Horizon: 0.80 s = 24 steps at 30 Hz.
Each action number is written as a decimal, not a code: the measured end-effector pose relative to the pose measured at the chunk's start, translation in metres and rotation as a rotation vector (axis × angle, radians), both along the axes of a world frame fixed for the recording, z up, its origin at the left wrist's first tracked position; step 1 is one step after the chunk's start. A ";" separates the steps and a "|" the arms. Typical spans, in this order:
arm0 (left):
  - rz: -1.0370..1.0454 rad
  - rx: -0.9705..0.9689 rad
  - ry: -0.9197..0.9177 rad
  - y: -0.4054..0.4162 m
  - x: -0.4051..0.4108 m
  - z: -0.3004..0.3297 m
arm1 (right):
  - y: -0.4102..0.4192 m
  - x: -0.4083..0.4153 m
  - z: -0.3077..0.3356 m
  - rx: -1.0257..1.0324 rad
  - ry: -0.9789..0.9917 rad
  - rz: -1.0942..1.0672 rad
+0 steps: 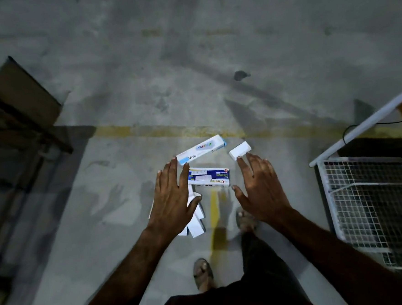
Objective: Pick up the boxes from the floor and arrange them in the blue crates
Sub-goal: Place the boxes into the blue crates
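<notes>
Several small cartons lie on the concrete floor in front of my feet. A long white and blue "Viva" box [202, 149] lies farthest away. A small plain white box [240, 150] sits to its right. A blue and white box [210, 174] and a white "Choice" box [213, 183] lie side by side in the middle. More white boxes [196, 225] are partly hidden under my left hand [174, 197]. Both hands hover above the pile with straight, spread fingers and hold nothing. My right hand [260, 186] is over bare floor just below the small white box. No blue crate is in view.
A white wire-mesh cage [374, 197] with a white rail stands at the right. A brown cardboard box [22, 91] on a dark rack is at the left. A worn yellow line [160, 129] crosses the floor. My sandalled feet [203, 273] stand below the pile.
</notes>
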<state>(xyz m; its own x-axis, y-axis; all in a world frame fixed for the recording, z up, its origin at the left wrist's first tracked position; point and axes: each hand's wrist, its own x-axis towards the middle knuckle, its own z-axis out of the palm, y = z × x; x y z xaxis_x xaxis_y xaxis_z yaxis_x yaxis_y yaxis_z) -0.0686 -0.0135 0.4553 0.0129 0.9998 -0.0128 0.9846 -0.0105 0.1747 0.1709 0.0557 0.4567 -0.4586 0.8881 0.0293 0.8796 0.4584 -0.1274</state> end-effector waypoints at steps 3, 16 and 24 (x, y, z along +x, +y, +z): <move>-0.001 -0.021 -0.005 0.026 0.002 -0.014 | 0.026 -0.006 -0.023 -0.053 -0.038 0.027; 0.088 -0.324 0.020 0.198 0.051 -0.100 | 0.197 0.024 -0.132 -0.241 -0.055 0.110; 0.085 -0.415 0.000 0.278 0.058 -0.231 | 0.271 0.038 -0.274 -0.450 -0.072 0.094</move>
<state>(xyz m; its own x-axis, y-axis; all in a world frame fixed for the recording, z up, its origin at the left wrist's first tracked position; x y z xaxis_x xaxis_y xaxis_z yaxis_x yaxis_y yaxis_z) -0.0107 0.2642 0.2241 -0.0690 0.9074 -0.4146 0.9789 0.1416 0.1472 0.2093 0.3265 0.1826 -0.5243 0.7600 -0.3841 0.8509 0.4497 -0.2717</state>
